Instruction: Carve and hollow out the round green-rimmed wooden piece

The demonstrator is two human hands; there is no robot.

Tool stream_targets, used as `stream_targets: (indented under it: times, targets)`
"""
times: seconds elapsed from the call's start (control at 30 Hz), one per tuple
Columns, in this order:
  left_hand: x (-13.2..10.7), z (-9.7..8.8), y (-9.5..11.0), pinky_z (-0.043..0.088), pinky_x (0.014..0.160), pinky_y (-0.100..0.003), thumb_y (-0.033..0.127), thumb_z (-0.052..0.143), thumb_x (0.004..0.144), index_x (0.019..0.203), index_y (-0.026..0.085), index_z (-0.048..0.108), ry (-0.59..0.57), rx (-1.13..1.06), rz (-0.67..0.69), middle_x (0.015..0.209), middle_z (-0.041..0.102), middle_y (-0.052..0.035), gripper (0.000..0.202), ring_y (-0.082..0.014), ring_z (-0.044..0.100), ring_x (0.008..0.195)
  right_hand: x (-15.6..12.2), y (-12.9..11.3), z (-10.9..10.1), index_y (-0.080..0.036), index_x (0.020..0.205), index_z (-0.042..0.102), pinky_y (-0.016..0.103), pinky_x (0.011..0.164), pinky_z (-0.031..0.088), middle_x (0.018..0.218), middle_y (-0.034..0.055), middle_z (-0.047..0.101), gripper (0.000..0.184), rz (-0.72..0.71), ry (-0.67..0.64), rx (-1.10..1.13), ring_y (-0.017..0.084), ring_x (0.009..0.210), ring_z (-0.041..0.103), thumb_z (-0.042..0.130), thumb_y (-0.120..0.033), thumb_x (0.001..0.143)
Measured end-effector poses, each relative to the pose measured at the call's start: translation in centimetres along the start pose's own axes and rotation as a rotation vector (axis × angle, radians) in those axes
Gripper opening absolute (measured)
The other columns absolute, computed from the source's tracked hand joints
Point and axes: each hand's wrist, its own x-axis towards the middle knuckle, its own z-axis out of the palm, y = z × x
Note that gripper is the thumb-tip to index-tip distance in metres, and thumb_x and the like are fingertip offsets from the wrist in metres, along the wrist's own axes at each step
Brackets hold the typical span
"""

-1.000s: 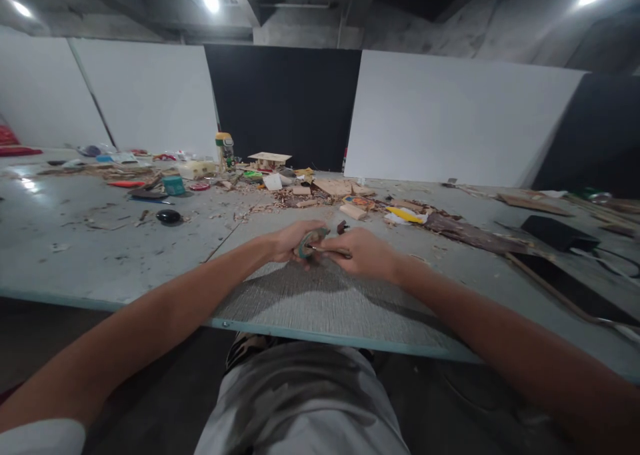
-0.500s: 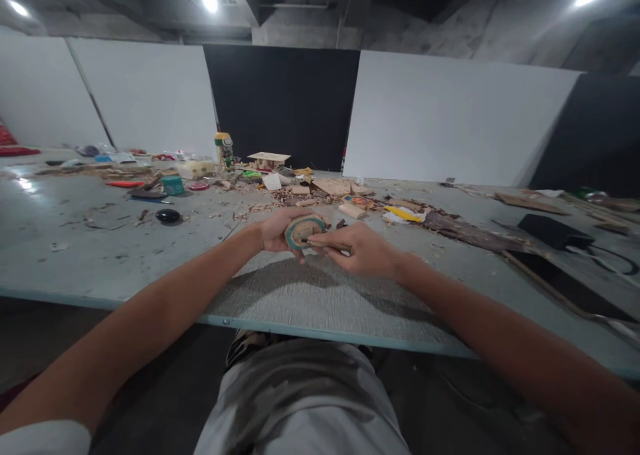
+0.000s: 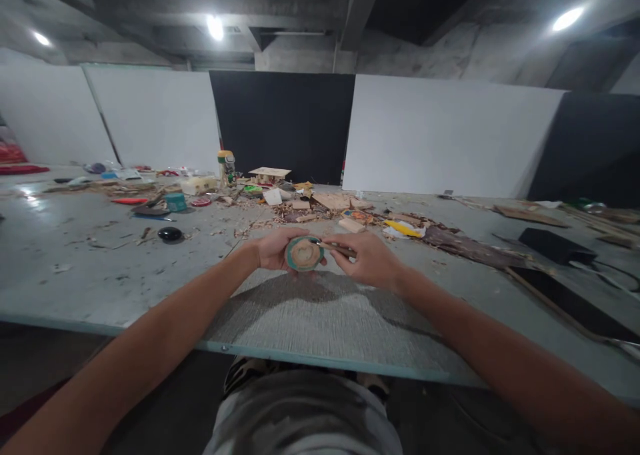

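My left hand (image 3: 276, 247) is closed around a round wooden disc (image 3: 303, 255) with a teal rim and a pale carved hollow in its face. The disc is held up over the table, its face turned toward me. In my right hand (image 3: 367, 260) is a slim wooden-handled carving tool (image 3: 341, 249), gripped between thumb and fingers. The tool's thin metal tip reaches the disc's upper right rim; I cannot tell whether it touches. Parts of the left fingers are hidden behind the disc.
Wood shavings and scraps lie beyond my hands, with a small wood block (image 3: 351, 225) and a yellow-handled tool (image 3: 403, 228). At left are a black mouse (image 3: 170, 234) and a teal box (image 3: 175, 202). A bark strip (image 3: 465, 247), a black box (image 3: 557, 246) and a phone-like slab (image 3: 570, 298) lie at right.
The disc now faces me more squarely, and the tool's tip has moved from its inner face to the upper right rim. The camera view has tilted up slightly.
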Motion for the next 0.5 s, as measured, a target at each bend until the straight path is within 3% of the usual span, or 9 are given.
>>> stream_targets:
  times: [0.17, 0.27, 0.4, 0.5]
  targets:
    - [0.4, -0.2, -0.2, 0.059, 0.056, -0.034, 0.048, 0.030, 0.098, 0.126, 0.012, 0.057, 0.075, -0.057, -0.027, 0.094, 0.073, -0.0147, 0.053, -0.0301, 0.074, 0.084, -0.1, -0.2, 0.3, -0.020, 0.120, 0.072, 0.032, 0.080, 0.052, 0.110, 0.0072, 0.077, 0.035, -0.011, -0.024, 0.014, 0.021, 0.088, 0.072, 0.057, -0.019, 0.088]
    - [0.6, -0.2, -0.4, 0.057, 0.052, -0.034, 0.044, 0.031, 0.097, 0.122, 0.011, 0.059, 0.102, -0.038, 0.011, 0.096, 0.074, -0.0163, 0.050, -0.0308, 0.074, 0.082, -0.2, -0.2, 0.7, -0.022, 0.124, 0.071, 0.033, 0.085, 0.053, 0.117, 0.0057, 0.075, 0.036, -0.012, -0.010, 0.041, 0.022, 0.097, 0.072, 0.055, -0.021, 0.092]
    - [0.5, 0.2, -0.5, 0.055, 0.048, -0.031, 0.041, 0.035, 0.096, 0.117, 0.010, 0.062, 0.170, 0.018, 0.030, 0.101, 0.074, -0.0175, 0.045, -0.0289, 0.074, 0.078, -0.3, 0.0, 1.1, -0.024, 0.125, 0.071, 0.034, 0.086, 0.054, 0.116, 0.0056, 0.075, 0.035, -0.005, -0.013, 0.110, 0.022, 0.095, 0.073, 0.055, -0.023, 0.094]
    - [0.3, 0.6, -0.4, 0.055, 0.048, -0.029, 0.044, 0.034, 0.096, 0.107, 0.009, 0.065, 0.203, 0.027, -0.029, 0.090, 0.075, -0.0170, 0.049, -0.0264, 0.073, 0.073, -0.3, 0.1, 1.3, -0.024, 0.124, 0.072, 0.035, 0.084, 0.054, 0.116, 0.0065, 0.075, 0.035, 0.012, -0.046, 0.168, 0.023, 0.094, 0.073, 0.055, -0.023, 0.094]
